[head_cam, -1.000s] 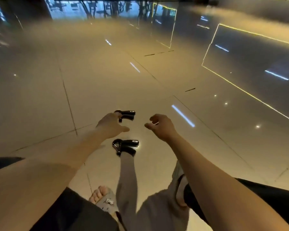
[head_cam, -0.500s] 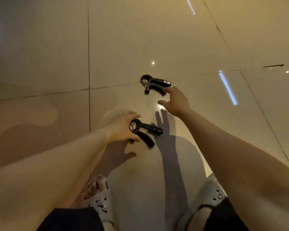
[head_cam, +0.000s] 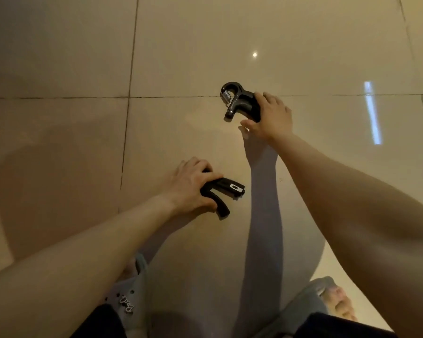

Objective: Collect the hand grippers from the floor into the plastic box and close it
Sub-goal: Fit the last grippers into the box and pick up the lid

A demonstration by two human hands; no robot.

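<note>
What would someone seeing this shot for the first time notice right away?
The right hand grips the far hand gripper, black with a metal spring showing, by a tile seam at upper centre. The left hand grips the near hand gripper lower down, nearer the person. Glossy tiled floor lies behind them.

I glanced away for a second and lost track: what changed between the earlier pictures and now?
Both hands went down from hovering empty: the left hand now grips the nearer hand gripper, and the right hand grips the farther hand gripper. Both grippers stay where they lay on the floor, apparently not lifted yet.
</note>
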